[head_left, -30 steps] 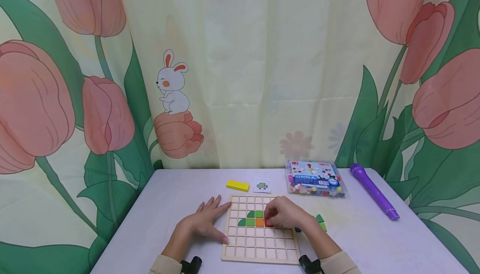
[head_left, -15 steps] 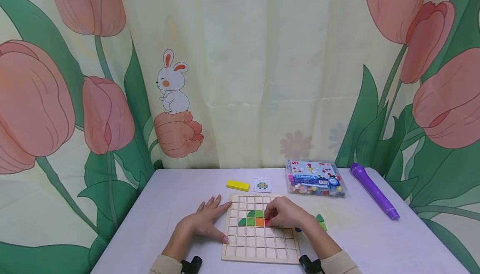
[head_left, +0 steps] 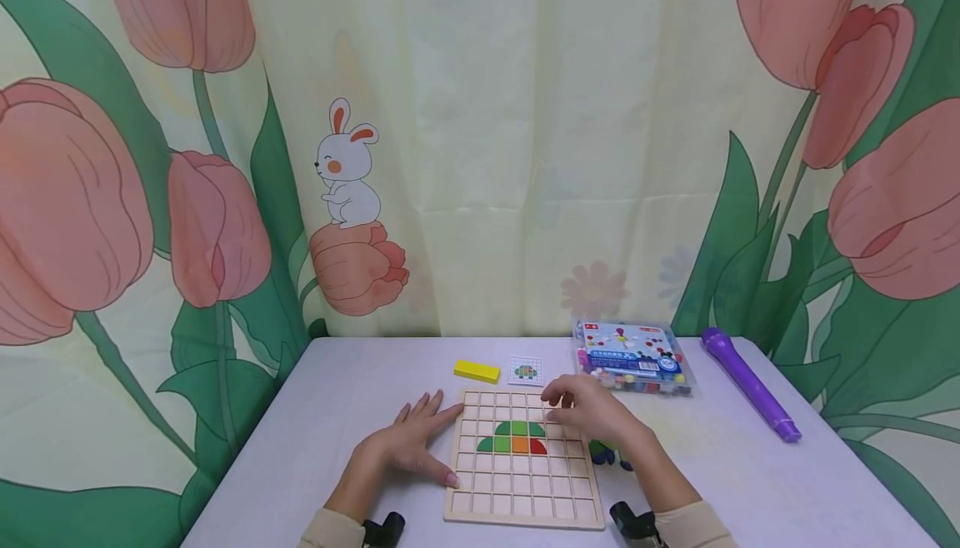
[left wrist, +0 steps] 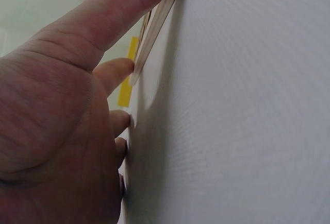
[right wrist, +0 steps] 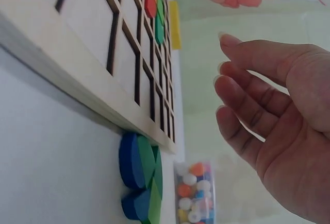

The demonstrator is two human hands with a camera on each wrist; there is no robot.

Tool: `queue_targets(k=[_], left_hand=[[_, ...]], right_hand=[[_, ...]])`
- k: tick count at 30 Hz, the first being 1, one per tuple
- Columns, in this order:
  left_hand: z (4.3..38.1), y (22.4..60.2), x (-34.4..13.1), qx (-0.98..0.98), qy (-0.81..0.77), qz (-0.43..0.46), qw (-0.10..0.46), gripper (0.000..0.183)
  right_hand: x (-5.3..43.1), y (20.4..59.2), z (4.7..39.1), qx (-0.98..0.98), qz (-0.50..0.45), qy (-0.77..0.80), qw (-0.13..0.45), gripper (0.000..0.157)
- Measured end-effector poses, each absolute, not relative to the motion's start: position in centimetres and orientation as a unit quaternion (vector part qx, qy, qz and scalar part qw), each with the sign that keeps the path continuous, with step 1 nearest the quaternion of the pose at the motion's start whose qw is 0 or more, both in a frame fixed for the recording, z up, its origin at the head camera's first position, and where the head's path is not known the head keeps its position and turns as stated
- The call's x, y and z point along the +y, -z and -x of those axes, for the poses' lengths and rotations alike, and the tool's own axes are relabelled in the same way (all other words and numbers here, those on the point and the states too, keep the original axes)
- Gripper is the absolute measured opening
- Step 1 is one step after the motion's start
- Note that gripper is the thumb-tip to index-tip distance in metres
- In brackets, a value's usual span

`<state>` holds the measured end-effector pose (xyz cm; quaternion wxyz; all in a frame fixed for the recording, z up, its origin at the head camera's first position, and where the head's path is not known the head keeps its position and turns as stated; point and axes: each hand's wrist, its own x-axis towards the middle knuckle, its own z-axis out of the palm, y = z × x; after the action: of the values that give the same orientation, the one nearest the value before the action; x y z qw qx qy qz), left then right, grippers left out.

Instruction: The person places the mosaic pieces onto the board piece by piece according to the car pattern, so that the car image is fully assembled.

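A wooden grid board (head_left: 517, 505) lies on the table. In its cells sit several green pieces (head_left: 519, 429), an orange square (head_left: 520, 445) and a red rounded piece (head_left: 537, 446) at the right end of the lower row. My left hand (head_left: 407, 443) rests spread at the board's left side, thumb and index fingertip against its edge. Over the board's back right part hovers my right hand (head_left: 590, 411), fingers loosely bent. Nothing shows between those fingers in the right wrist view. Loose blue pieces (right wrist: 132, 161) and green pieces (right wrist: 146, 157) lie beside the board's right edge, partly behind my forearm in the head view.
Behind the board are a yellow block (head_left: 477, 371) and a small pattern card (head_left: 526, 371). A clear box of colourful beads (head_left: 632, 359) stands at the back right, just beyond my right hand. Further right lies a purple tube (head_left: 752, 385). A printed curtain (head_left: 480, 156) hangs behind the table.
My right hand has let go of the red piece and risen back and to the right. The red piece and a green rounded piece above it are now uncovered. The left hand stays put.
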<state>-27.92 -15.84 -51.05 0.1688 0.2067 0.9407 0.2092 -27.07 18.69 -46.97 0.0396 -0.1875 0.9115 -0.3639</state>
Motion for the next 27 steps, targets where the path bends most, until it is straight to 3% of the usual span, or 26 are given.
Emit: queue_targets(k=[18, 27], left_hand=[[27.8, 50.8, -15.8, 0.941, -0.207, -0.207, 0.168, 0.117], [27.7, 50.7, -15.7, 0.942, -0.208, -0.203, 0.168, 0.117]], right_hand=[[22.5, 46.5, 27.5, 0.922, 0.131, 0.365, 0.010, 0.025], [23.6, 46.9, 27.4, 0.924, 0.120, 0.359, 0.052, 0.021]])
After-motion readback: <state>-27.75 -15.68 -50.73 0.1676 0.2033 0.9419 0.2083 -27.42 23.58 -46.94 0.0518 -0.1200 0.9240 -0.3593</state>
